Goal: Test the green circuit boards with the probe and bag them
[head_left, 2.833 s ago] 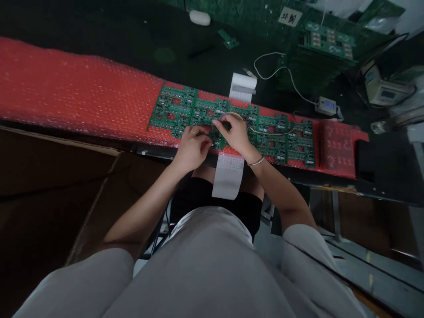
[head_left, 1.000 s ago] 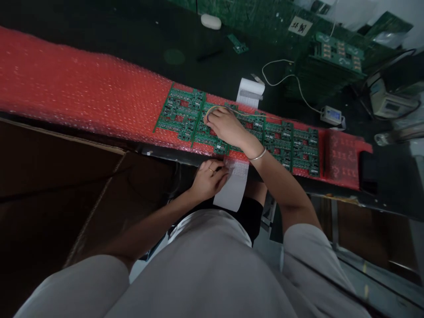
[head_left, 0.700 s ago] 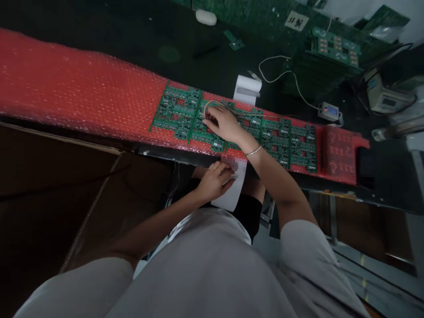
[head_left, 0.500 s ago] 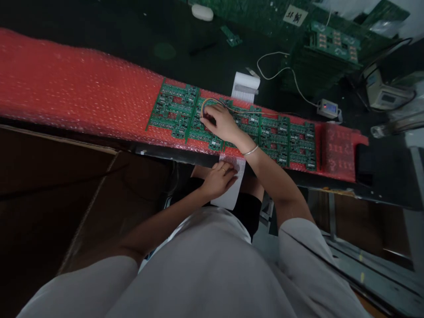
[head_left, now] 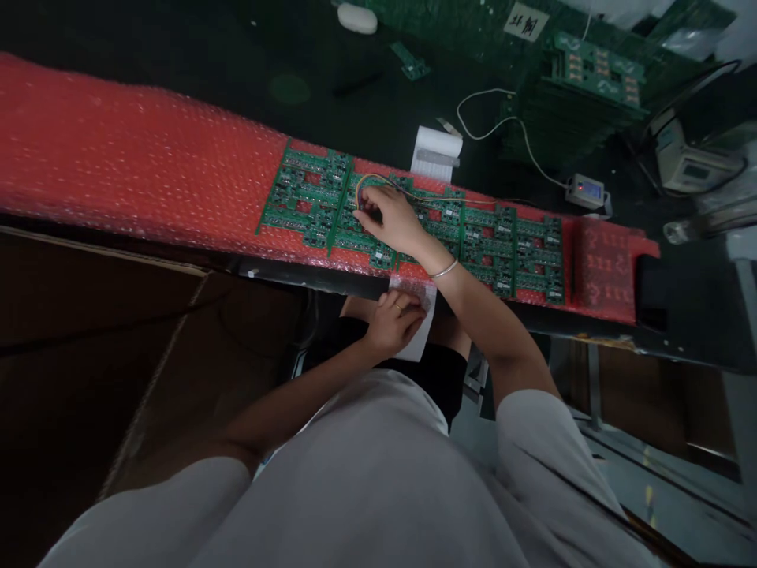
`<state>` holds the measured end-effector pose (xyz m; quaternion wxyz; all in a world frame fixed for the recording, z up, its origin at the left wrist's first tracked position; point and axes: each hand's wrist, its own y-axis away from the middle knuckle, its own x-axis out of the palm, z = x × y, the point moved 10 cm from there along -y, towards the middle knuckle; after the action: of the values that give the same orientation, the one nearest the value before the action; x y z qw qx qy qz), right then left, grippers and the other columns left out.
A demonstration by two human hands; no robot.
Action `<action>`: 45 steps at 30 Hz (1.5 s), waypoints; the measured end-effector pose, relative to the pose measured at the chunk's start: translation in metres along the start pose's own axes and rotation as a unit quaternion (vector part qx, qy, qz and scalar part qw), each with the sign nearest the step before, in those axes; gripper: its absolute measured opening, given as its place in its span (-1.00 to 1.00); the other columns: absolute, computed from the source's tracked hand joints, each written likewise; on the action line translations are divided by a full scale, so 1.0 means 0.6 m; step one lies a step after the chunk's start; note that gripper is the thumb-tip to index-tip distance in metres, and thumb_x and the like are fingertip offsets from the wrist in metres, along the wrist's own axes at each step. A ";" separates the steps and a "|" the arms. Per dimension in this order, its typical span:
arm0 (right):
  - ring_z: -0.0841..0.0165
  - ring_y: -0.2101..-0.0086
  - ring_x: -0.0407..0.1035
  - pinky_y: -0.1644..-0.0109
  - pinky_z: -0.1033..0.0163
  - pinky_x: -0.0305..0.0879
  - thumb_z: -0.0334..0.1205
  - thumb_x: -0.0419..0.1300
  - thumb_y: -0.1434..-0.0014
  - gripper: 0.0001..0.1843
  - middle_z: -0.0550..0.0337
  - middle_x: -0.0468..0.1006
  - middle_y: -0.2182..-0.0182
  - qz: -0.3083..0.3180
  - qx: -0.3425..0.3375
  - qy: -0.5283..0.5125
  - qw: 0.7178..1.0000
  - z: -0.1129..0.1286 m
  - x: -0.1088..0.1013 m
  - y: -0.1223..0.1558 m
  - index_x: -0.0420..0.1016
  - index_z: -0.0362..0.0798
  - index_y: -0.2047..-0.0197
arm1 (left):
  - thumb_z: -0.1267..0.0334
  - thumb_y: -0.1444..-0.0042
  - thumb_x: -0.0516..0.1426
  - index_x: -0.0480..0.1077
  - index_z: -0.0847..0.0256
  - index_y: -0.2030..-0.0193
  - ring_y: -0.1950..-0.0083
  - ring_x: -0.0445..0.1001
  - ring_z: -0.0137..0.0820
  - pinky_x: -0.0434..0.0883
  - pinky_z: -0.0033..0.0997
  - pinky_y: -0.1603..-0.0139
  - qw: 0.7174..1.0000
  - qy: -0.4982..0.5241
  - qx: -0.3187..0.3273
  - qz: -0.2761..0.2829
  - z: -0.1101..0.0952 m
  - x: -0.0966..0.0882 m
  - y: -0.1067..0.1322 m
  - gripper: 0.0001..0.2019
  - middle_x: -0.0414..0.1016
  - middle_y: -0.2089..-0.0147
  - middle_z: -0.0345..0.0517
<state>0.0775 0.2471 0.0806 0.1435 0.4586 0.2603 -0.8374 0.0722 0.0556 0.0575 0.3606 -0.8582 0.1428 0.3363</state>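
Note:
A row of green circuit boards lies on red bubble wrap along the bench. My right hand rests on a board left of the row's middle, fingers pinched on the end of a thin coloured wire lead that loops over the boards. My left hand is below the bench edge, gripping the hanging end of a white label strip. The strip passes under the boards and reappears as a white roll behind them.
A small grey meter with a white cable sits behind the boards. More green boards are stacked at the back right, a white oval object at the back. A brown cardboard box stands at lower left.
My left hand left the boards and dropped to the label strip at the bench edge. My right hand shifted left along the boards with the wire.

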 end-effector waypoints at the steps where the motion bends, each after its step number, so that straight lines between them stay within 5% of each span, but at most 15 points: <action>1: 0.18 0.03 0.42 -0.15 0.00 0.34 -0.04 0.06 -0.48 -0.76 0.08 0.55 0.18 -0.002 0.000 -0.002 1.000 -0.001 0.002 0.000 0.44 0.00 0.08 | 0.29 -0.37 0.15 0.55 0.13 0.22 0.09 0.45 -0.26 0.32 -0.20 0.14 1.000 0.015 -0.004 -0.005 0.000 -0.019 -0.006 -0.85 0.59 0.12 -0.04; 4: 0.16 0.04 0.43 -0.17 -0.03 0.34 -0.03 0.05 -0.48 -0.74 0.07 0.55 0.18 -0.016 -0.013 -0.020 1.000 0.002 0.003 0.001 0.45 0.00 0.09 | 0.29 -0.34 0.16 0.54 0.09 0.18 0.03 0.48 -0.25 0.40 -0.14 -0.01 0.997 0.039 -0.053 -0.042 0.036 -0.105 -0.040 -0.89 0.57 0.10 -0.06; 7: 0.15 0.07 0.44 -0.15 -0.05 0.37 -0.02 0.07 -0.47 -0.74 0.07 0.56 0.20 -0.048 -0.031 -0.053 0.997 0.010 -0.009 0.003 0.45 0.01 0.12 | 0.26 -0.33 0.15 0.53 0.09 0.17 -0.08 0.48 -0.19 0.40 -0.08 -0.18 0.984 0.014 -0.142 -0.109 0.128 -0.205 -0.088 -0.90 0.55 0.03 -0.04; 9: 0.17 0.08 0.45 -0.13 -0.05 0.40 -0.02 0.08 -0.46 -0.75 0.08 0.56 0.21 -0.085 -0.031 -0.081 0.993 0.010 -0.029 0.004 0.45 0.02 0.14 | 0.27 -0.30 0.15 0.52 0.13 0.20 -0.07 0.49 -0.18 0.41 -0.10 -0.21 0.978 -0.002 -0.180 -0.105 0.198 -0.238 -0.124 -0.89 0.55 0.07 -0.03; 12: 0.20 0.12 0.45 -0.09 -0.03 0.43 -0.02 0.09 -0.45 -0.76 0.09 0.57 0.21 -0.145 -0.009 -0.120 0.982 -0.006 -0.060 0.005 0.45 0.02 0.15 | 0.29 -0.21 0.16 0.53 0.19 0.25 -0.04 0.51 -0.18 0.42 -0.13 -0.19 0.980 -0.009 -0.194 -0.032 0.284 -0.227 -0.176 -0.89 0.59 0.12 0.00; 16: 0.24 0.24 0.45 0.02 0.03 0.45 -0.06 0.14 -0.41 -0.80 0.13 0.55 0.30 -0.174 0.036 -0.134 0.975 -0.038 -0.068 0.009 0.43 0.03 0.22 | 0.30 -0.12 0.13 0.56 0.22 0.34 -0.01 0.52 -0.15 0.42 -0.11 -0.20 0.981 -0.020 -0.182 0.071 0.334 -0.172 -0.213 -0.83 0.62 0.19 0.04; 22: 0.28 0.28 0.46 0.06 0.08 0.45 -0.18 0.16 -0.36 -0.89 0.17 0.57 0.33 -0.187 0.051 -0.116 0.974 -0.044 -0.063 0.015 0.41 0.06 0.25 | 0.23 -0.14 0.13 0.62 0.25 0.27 -0.11 0.45 -0.05 0.32 0.07 -0.30 0.974 -0.085 -0.185 0.102 0.342 -0.146 -0.222 -0.77 0.61 0.15 0.11; 36: 0.26 0.26 0.47 0.03 0.07 0.44 -0.25 0.19 -0.32 -0.93 0.19 0.57 0.33 -0.186 0.058 -0.132 0.972 -0.048 -0.059 0.014 0.42 0.06 0.25 | 0.23 -0.13 0.16 0.57 0.28 0.10 -0.15 0.42 0.04 0.32 0.14 -0.28 0.969 -0.119 -0.193 0.099 0.332 -0.149 -0.223 -0.73 0.54 0.03 0.16; 41: 0.27 0.24 0.49 0.02 0.08 0.46 -0.23 0.20 -0.32 -0.94 0.17 0.60 0.29 -0.197 0.068 -0.148 0.967 -0.053 -0.062 0.019 0.51 0.06 0.18 | 0.32 -0.25 0.00 0.51 0.25 -0.13 -0.15 0.47 -0.08 0.37 0.04 -0.29 0.982 -0.087 -0.138 0.092 0.298 -0.167 -0.204 -0.61 0.56 -0.06 0.10; 45: 0.26 0.18 0.53 -0.01 0.08 0.47 -0.03 0.20 -0.36 -0.80 0.14 0.65 0.21 -0.182 0.082 -0.207 0.958 -0.061 -0.063 0.013 0.57 0.05 0.17 | 0.19 -0.33 -0.02 0.56 0.21 -0.15 -0.27 0.40 -0.02 0.33 0.12 -0.35 0.981 -0.123 -0.077 0.126 0.263 -0.155 -0.174 -0.58 0.47 -0.25 0.13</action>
<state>0.1269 0.2613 0.0942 0.0016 0.2302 0.2346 -0.9445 -0.0201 0.2417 0.0941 0.2633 -0.8104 0.1776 0.4923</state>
